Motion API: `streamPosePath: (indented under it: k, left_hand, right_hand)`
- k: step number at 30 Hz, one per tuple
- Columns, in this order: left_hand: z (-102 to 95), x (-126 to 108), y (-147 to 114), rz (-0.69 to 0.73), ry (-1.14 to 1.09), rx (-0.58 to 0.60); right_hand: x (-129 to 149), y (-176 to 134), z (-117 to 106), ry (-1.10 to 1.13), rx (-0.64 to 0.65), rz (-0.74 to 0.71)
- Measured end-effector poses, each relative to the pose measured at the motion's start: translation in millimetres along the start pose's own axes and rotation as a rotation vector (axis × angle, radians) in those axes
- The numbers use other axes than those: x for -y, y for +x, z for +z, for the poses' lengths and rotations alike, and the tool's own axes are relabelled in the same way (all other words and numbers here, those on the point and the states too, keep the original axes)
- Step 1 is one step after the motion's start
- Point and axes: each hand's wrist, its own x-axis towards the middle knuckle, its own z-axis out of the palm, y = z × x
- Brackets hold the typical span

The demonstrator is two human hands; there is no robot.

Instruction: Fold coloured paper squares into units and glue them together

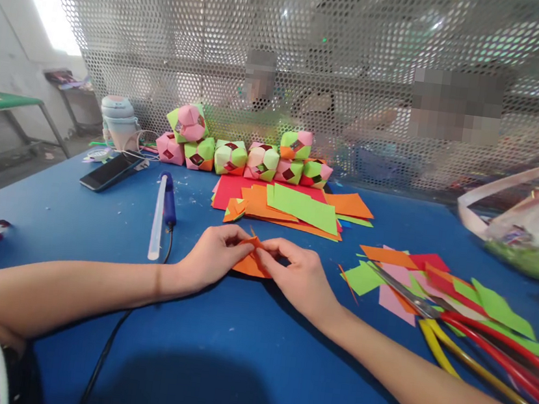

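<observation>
While the left hand (211, 257) pinches one side of the orange paper (251, 267) in its fingers (242, 250), the right hand (302, 277) grasps the other, near the middle of the table (213, 342). Just beyond lie stacked sheets (303, 207), then paper balls (230, 158); scissors (427, 308) rest on scraps (395, 299) to the right.

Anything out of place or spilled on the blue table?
Right side looks untidy: loose paper scraps lie in a jumbled heap, with red-handled scissors across them. A thin orange strip lies by the heap's left edge. No liquid spill visible.
</observation>
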Motion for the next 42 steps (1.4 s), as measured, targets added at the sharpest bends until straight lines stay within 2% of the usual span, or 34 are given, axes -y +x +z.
streamPosePath:
  k: [7,15,24,34,42]
  left_hand:
    - [1.2,4,0,-0.023,-0.024,0.005]
    - [1.2,10,1,-0.058,-0.053,0.067]
    - [1.9,4,1,-0.076,-0.047,0.071]
    - [0.3,1,2,-0.044,0.022,0.075]
    - [1.3,-3,1,-0.013,0.061,0.11]
  right_hand:
    - [0,-1,-1,0.001,0.017,-0.005]
    - [-1,-2,-2,0.011,0.037,-0.013]
    - [1,0,-3,0.035,0.059,-0.001]
    - [3,1,-4,-0.001,0.007,-0.072]
    - [2,-2,-4,0.014,-0.042,-0.197]
